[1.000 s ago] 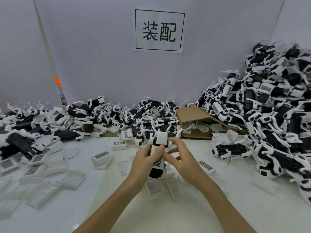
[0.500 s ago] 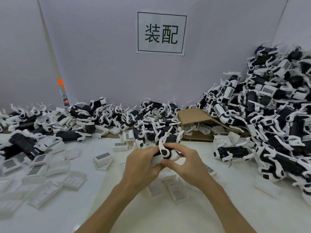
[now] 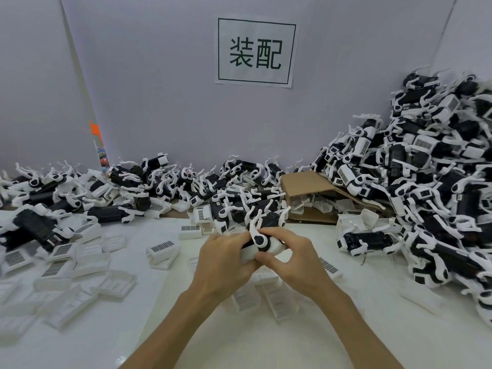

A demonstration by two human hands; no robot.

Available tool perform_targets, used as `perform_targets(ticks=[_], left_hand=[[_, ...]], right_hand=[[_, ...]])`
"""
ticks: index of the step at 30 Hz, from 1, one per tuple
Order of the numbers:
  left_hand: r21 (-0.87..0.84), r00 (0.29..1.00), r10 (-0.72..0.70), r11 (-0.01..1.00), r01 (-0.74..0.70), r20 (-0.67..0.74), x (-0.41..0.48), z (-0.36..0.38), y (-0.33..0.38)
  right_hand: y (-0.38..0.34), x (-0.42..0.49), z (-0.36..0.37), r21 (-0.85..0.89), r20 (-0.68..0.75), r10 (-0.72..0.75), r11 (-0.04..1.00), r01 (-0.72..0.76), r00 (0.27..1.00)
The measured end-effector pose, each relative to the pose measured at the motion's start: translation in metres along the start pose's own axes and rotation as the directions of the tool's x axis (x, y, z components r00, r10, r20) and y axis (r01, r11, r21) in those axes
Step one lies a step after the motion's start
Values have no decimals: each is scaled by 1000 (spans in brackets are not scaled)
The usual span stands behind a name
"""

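At a crowded tabletop (image 3: 266, 342), a worker's left hand (image 3: 223, 265) and right hand (image 3: 298, 262) each close their grip around one black-and-white gadget (image 3: 262, 241). It is held just above centre, apparently to press its white shell home. A heap (image 3: 439, 195) of similar gadgets rises at 2 o'clock.

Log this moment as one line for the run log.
left hand: grips black-and-white unit | right hand: pinches same unit | unit: held over white table, one leg up | pile of like units: right
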State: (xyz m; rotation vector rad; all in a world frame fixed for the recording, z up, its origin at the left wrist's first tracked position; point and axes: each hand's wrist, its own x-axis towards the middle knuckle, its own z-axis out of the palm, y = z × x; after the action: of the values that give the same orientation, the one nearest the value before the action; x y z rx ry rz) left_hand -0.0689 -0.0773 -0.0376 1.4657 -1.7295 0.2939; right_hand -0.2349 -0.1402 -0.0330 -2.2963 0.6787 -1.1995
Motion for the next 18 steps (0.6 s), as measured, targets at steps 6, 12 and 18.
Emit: perform_targets(ticks=[6,12,18], left_hand=[[207,999,0,978,11,-53,1,3,-1],[240,993,-107,967,90,57,2,7,-8],[212,992,-99,974,81,77,1,9,-13]], right_hand=[[4,0,4,-94,-38,-43,995,39,998],[7,-1,3,-148,-92,-52,988,38,994],[8,0,2,-150,-79,-47,988,35,996]])
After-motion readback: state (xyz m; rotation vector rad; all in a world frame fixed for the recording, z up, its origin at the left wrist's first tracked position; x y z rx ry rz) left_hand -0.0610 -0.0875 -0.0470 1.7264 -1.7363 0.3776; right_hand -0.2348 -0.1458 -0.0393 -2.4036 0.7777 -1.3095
